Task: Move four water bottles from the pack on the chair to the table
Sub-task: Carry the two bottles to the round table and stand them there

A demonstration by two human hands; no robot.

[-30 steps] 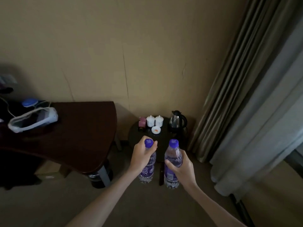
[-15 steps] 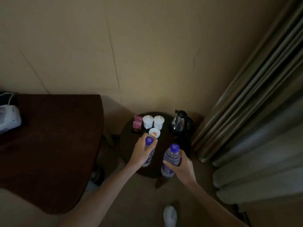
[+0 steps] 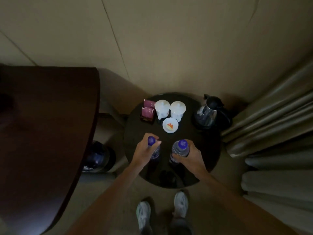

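Both bottles have descended over the counter (image 3: 210, 150), hands gripping one each; crowding the saucer (image 3: 170, 125) risks a knock.

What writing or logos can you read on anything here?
No words are legible.
Small white dish: an orange triangular logo, no readable text.
Pink sachets: print too blurred to read.
Bottle in left hand and bottle in right hand: labels hidden or too dark to read.

Head view: steep downward, close above round table (image 3: 210, 150).
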